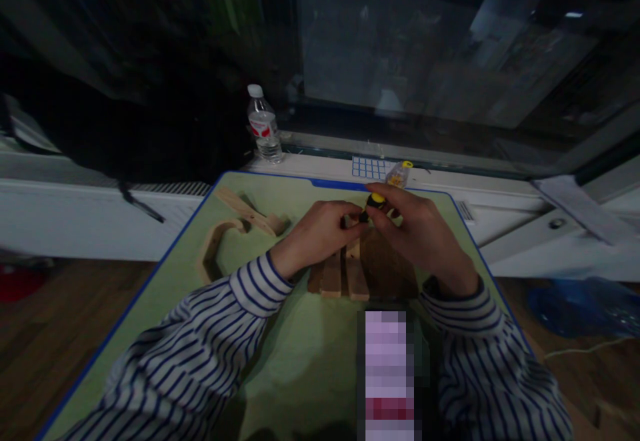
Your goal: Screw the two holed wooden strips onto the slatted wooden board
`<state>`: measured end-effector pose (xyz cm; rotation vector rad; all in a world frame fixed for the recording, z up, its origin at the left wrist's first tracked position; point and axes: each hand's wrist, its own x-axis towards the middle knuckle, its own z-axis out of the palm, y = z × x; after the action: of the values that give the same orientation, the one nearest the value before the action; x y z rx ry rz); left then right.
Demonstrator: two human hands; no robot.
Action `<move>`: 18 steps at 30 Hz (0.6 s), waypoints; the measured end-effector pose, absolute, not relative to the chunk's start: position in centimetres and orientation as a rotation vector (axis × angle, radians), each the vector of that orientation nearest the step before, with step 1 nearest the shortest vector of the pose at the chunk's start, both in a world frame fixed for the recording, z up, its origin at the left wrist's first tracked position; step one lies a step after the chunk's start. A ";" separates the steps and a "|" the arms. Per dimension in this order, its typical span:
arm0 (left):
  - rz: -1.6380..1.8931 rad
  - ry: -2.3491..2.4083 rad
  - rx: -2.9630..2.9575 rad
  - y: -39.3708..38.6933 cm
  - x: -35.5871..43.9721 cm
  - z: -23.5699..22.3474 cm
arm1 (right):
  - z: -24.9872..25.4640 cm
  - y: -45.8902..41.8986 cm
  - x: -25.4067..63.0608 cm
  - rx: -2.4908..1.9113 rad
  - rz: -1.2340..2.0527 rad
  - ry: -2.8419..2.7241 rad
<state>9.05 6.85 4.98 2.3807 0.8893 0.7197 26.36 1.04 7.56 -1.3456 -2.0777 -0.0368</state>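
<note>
A short yellow-and-black screwdriver is gripped by its handle in the fingers of my right hand. Across from it, my left hand has thumb and fingers pinched together by the screwdriver's lower end; what lies between them is hidden. Below both hands, two light wooden strips rest side by side on a dark brown board. Their far ends are partly covered by my fingers.
On the green, blue-edged table, a curved wooden piece and a straight wooden piece lie left. A water bottle, blue-grid sheet and yellow-topped clear container are on the sill. A pixelated patch covers the near side.
</note>
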 end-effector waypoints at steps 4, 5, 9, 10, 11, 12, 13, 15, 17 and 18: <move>0.733 0.885 2.369 6.9 9.0 5.1 | 7.6 1.1 26.3 -1.363 -0.083 -2.068; 0.736 0.883 2.365 6.9 9.1 5.1 | 7.6 1.1 26.3 -1.367 -0.090 -2.066; 0.747 0.880 2.369 6.9 9.1 5.1 | 7.6 1.0 26.3 -1.387 -0.083 -2.060; 0.747 0.880 2.375 6.9 9.1 5.1 | 7.6 1.0 26.3 -1.387 -0.073 -2.061; 0.745 0.879 2.382 6.9 9.1 5.1 | 7.7 0.9 26.3 -1.383 -0.063 -2.063; 0.741 0.879 2.388 6.9 9.0 5.1 | 7.7 0.9 26.3 -1.376 -0.051 -2.069; 0.737 0.879 2.395 6.9 9.0 5.2 | 7.7 0.8 26.3 -1.368 -0.041 -2.074; 0.730 0.881 2.406 6.9 9.0 5.3 | 7.8 0.7 26.3 -1.356 -0.021 -2.083; 0.720 0.888 2.416 6.8 9.0 5.3 | 7.8 0.8 26.2 -1.352 -0.004 -2.082; 0.718 0.894 2.418 6.8 9.0 5.3 | 7.8 0.8 26.2 -1.348 0.000 -2.078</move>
<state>9.03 6.82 5.32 2.4183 0.8937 0.7177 26.23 0.79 7.77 -1.3482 -2.0785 -0.0002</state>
